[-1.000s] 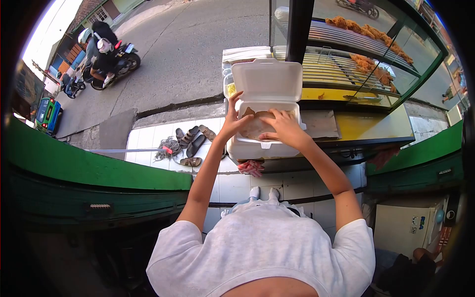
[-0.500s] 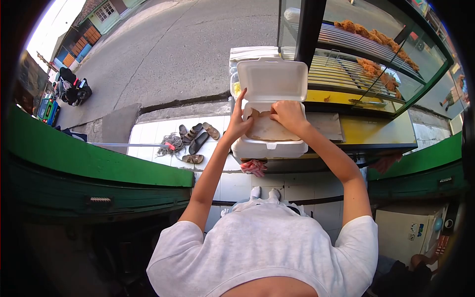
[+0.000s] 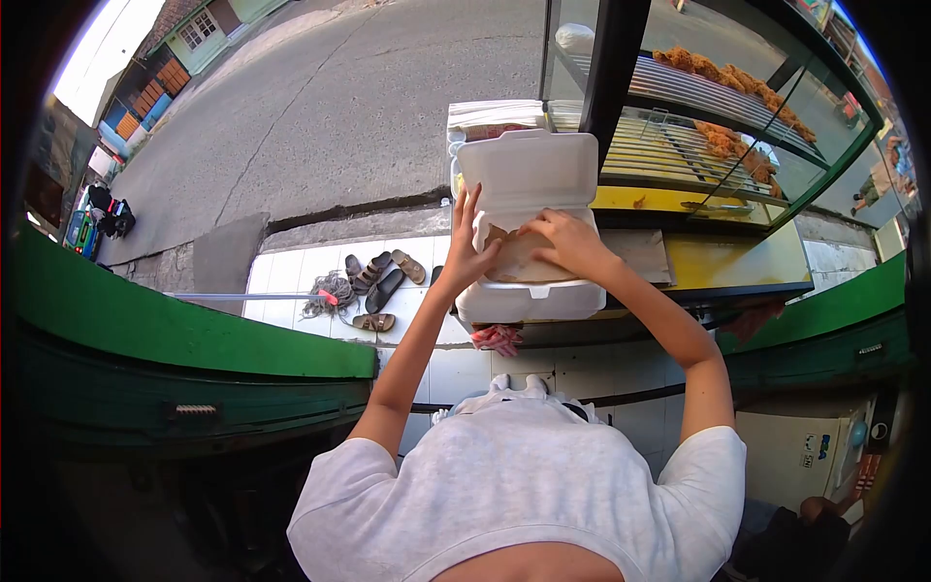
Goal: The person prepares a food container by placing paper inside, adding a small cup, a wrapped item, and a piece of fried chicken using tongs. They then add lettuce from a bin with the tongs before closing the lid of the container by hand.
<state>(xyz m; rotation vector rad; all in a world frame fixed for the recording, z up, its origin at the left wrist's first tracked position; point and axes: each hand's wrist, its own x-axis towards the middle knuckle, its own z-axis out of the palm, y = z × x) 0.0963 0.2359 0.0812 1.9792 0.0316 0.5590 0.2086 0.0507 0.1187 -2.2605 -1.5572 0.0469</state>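
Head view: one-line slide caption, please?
Left hand at the edge, right hand on brown paper, in an open white foam box beside a glass case of fried food.

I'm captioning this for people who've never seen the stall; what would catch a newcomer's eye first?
Probably the open white foam box at centre, with the left hand and right hand at the brown paper inside. Next, the golden-brown fried food in the glass case at upper right. Then the sandals on white tiles, left of the box.
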